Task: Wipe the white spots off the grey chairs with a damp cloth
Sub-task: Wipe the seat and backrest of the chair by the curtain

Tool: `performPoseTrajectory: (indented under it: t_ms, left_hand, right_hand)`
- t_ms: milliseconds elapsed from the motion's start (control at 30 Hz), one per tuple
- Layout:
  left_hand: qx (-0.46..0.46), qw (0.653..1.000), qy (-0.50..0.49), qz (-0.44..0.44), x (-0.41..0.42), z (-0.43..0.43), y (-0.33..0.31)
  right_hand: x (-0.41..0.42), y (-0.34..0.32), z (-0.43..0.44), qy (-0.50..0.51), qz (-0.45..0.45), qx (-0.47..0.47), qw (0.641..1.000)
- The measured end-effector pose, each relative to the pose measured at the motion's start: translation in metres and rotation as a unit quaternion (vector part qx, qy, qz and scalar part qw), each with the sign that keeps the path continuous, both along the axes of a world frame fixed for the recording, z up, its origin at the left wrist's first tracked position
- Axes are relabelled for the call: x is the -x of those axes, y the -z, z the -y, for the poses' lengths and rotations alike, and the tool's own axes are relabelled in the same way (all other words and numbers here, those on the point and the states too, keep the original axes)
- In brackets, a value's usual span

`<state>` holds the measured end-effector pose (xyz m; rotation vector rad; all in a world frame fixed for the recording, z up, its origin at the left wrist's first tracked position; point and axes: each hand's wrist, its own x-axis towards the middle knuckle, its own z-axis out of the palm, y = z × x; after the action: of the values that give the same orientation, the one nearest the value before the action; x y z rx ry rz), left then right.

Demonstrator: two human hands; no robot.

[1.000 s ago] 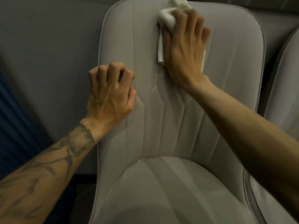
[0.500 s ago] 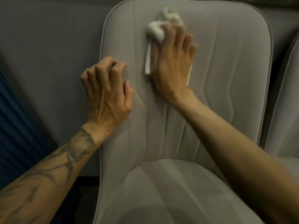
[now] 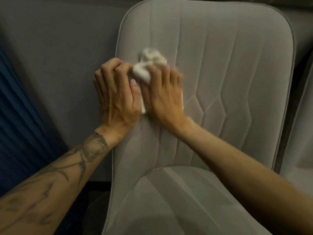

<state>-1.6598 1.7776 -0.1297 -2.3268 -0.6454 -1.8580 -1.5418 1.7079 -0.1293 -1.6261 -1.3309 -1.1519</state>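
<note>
A grey padded chair faces me, its backrest upright and its seat below. My right hand lies flat on a white cloth and presses it against the left half of the backrest. The cloth bunches up above my fingertips. My left hand sits on the backrest's left edge with curled fingers gripping it and the thumb on the front face, close beside my right hand. Faint pale streaks show along the seams right of the cloth.
A second grey chair stands close on the right. Behind the chairs runs a grey surface, and a dark blue pleated fabric hangs at the far left.
My right hand has slid the cloth down and to the left from the top of the backrest, ending beside my left hand, which has kept its grip on the edge.
</note>
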Motion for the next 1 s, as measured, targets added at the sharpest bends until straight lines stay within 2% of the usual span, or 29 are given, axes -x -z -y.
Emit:
performPoseTrajectory:
  t_ms: [67,167,233,300,400,467,567,633,700,767,833,900,1000]
  left_hand:
    - [0.007,1.000,-0.002,0.011,0.000,0.002,0.001]
    - [0.002,1.000,-0.003,0.015,-0.001,0.000,0.000]
    - [0.003,1.000,0.003,0.019,-0.001,-0.002,0.000]
    - [-0.006,0.999,0.017,0.026,-0.001,-0.004,0.001]
    - [-0.014,0.998,0.051,0.045,0.000,-0.007,-0.001]
    - [-0.014,0.996,0.065,0.051,0.002,-0.007,-0.001]
    - [-0.017,0.997,0.061,0.043,0.002,-0.007,-0.001]
    - [-0.023,0.997,0.056,0.040,0.001,-0.007,-0.001]
    - [-0.029,0.998,0.047,0.040,0.001,-0.009,0.000]
    - [-0.030,0.998,0.047,0.043,0.000,-0.009,-0.001]
    - [-0.032,0.998,0.041,0.038,0.000,-0.008,0.000]
    - [-0.037,0.998,0.036,0.029,0.000,-0.009,0.001]
    - [-0.037,0.998,0.034,0.029,0.000,-0.009,0.002]
  right_hand:
    - [-0.003,0.011,0.014,-0.021,0.045,0.060,0.997]
    - [-0.029,-0.035,-0.002,0.039,0.101,0.002,0.994]
    - [-0.039,-0.065,-0.016,0.084,0.071,-0.088,0.990]
    - [-0.028,-0.053,-0.023,0.062,0.018,-0.118,0.991]
    - [0.005,0.026,-0.008,-0.020,-0.015,-0.017,1.000]
    - [0.010,0.060,0.013,-0.045,0.022,0.056,0.997]
    - [-0.025,0.030,0.027,-0.012,0.137,0.111,0.984]
    - [-0.059,-0.010,0.030,0.043,0.160,0.088,0.982]
    - [-0.085,-0.046,0.033,0.115,0.139,0.016,0.983]
    - [-0.088,-0.050,0.031,0.164,0.067,-0.066,0.982]
    - [-0.067,-0.021,0.025,0.180,-0.009,-0.095,0.979]
    - [-0.035,0.032,0.025,0.131,-0.032,-0.012,0.991]
    - [-0.031,0.069,0.052,0.066,0.083,0.121,0.987]
